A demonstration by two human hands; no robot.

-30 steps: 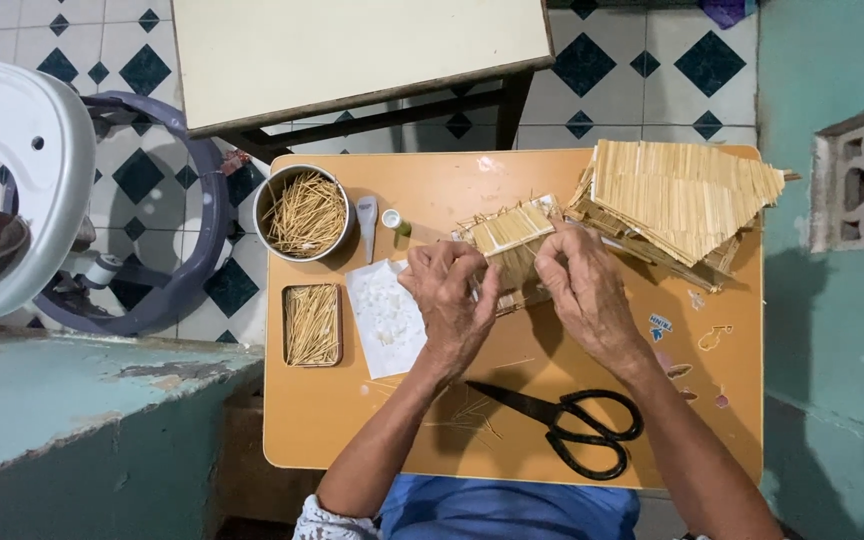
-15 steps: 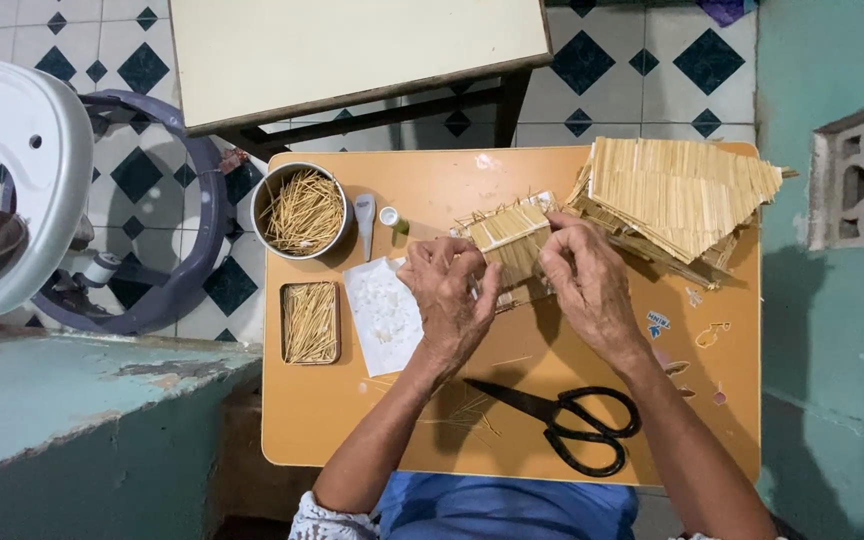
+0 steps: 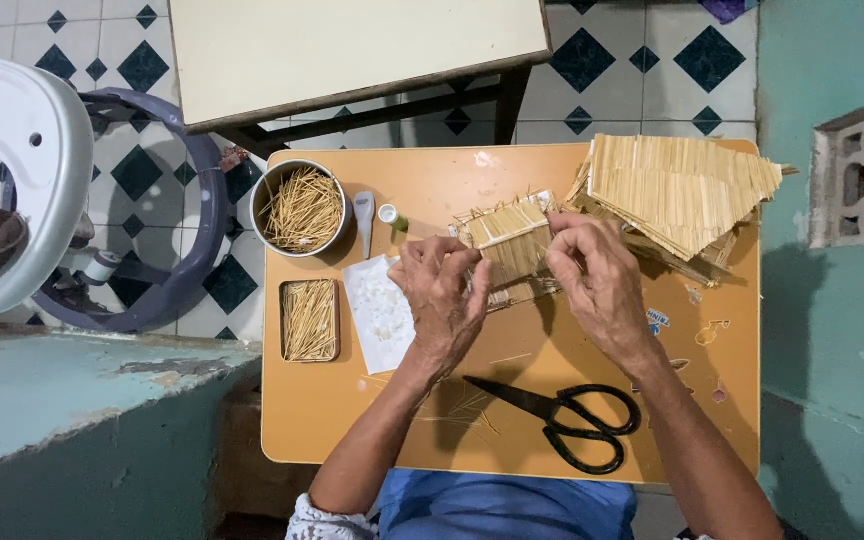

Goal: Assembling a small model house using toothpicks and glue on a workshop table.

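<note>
Best done slowly here: keep the small stick panel (image 3: 508, 238) braced from both sides, press lightly so the thin sticks do not spring or snap, and line up each edge before letting go. Largest on the orange tabletop (image 3: 332, 420), toward its far right corner, a big roof-like piece of pale sticks (image 3: 677, 185), laid side by side in slanted sheets, ragged at the lower edge. Just left of it, near the middle of the far edge, the small stick panel, straw-coloured, ribbed with parallel sticks, a few ends poking out past its sides. Left hand (image 3: 442, 300) closed around the panel's near left edge, fingers curled on it; right hand (image 3: 597, 285) pinched on its right edge, thumb and fingertips together. Near the front edge, black scissors (image 3: 562, 415), blades shut, a few loose sticks beside them. At the far left corner a round metal bowl of sticks (image 3: 302, 208); below it, along the left edge, a small rectangular tin of sticks (image 3: 310, 320); between that and the left hand, a white sheet (image 3: 380, 315).
</note>
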